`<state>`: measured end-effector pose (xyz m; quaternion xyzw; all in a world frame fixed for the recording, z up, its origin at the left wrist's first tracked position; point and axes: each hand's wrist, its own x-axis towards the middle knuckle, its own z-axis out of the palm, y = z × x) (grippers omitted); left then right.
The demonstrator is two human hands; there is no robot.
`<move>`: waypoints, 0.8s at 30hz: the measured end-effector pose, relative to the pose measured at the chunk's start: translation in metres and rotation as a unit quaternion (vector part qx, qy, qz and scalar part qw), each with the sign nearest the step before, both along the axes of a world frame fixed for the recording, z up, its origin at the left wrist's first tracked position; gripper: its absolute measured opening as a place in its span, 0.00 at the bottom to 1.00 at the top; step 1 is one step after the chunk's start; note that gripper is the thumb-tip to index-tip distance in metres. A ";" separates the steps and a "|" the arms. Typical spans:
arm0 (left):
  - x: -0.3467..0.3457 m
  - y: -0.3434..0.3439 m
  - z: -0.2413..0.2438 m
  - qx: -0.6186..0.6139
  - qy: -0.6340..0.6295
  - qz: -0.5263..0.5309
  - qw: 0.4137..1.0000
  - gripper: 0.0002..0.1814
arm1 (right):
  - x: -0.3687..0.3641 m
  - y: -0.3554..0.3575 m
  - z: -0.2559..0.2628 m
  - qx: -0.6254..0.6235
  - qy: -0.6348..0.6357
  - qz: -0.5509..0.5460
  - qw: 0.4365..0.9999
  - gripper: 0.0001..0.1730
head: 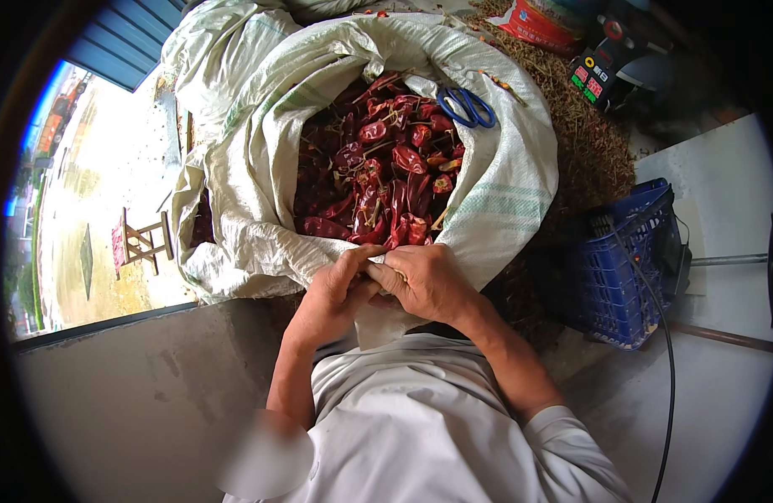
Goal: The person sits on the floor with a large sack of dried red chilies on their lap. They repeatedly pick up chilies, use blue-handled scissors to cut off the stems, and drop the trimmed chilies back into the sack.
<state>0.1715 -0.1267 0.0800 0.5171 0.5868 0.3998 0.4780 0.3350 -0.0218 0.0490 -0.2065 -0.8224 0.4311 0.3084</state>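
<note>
A large white woven plastic sack (512, 151) with green stripes stands before me, its mouth rolled outward. Dried red chili peppers (386, 163) fill it, many with stems on. My left hand (339, 283) and my right hand (424, 280) meet at the near edge of the mouth, fingers pinching the sack's rim between them. A small yellowish bit shows beside my right thumb, too covered to make out. Blue-handled scissors (467, 107) rest on the far right of the rim, their blades out of sight.
Another woven sack (229, 50) leans at the upper left. A blue plastic crate (622, 270) stands at right, with a black cable (669, 377) hanging past it. Dry stems and scraps (587, 144) cover the floor beyond. A folding stool (144, 244) sits outside at left.
</note>
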 end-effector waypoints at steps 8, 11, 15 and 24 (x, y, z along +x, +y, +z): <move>0.008 0.005 -0.004 0.075 -0.185 0.073 0.977 0.22 | -0.001 -0.002 0.022 -0.254 0.105 0.023 0.961 0.21; -0.001 0.002 -0.018 0.105 -0.382 0.077 0.915 0.23 | -0.003 0.005 0.004 -0.350 0.256 -0.011 0.901 0.22; -0.018 0.004 -0.030 0.120 -0.282 0.180 0.935 0.16 | 0.011 0.029 0.005 -0.534 0.342 0.011 0.773 0.25; -0.046 0.038 -0.034 -0.142 0.516 0.087 0.840 0.18 | -0.008 0.022 0.003 -0.562 0.232 0.029 0.794 0.06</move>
